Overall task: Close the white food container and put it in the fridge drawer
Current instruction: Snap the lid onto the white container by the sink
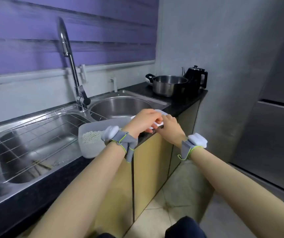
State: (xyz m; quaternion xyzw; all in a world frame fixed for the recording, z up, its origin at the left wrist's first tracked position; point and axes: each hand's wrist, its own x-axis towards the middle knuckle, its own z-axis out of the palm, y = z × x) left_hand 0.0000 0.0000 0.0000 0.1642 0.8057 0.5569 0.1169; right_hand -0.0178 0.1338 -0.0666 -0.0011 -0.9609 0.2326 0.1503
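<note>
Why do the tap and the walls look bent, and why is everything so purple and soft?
Head view: the wide-angle lens bows the faucet and tilts the walls; the blind casts a purple tint; detail is soft, so the white container under the left hand and right hand is hard to read; glare streaks the sink.

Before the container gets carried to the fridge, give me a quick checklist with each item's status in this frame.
1. Both hands on the white food container: left hand and right hand are on it: ok.
2. Lid fully shut: hands cover it: cannot tell.
3. Container supported on the black counter: ok.
4. Fridge drawer open: not in view: cannot tell.
5. Tub of pellets stands close beside the left wrist: not ok.
</note>
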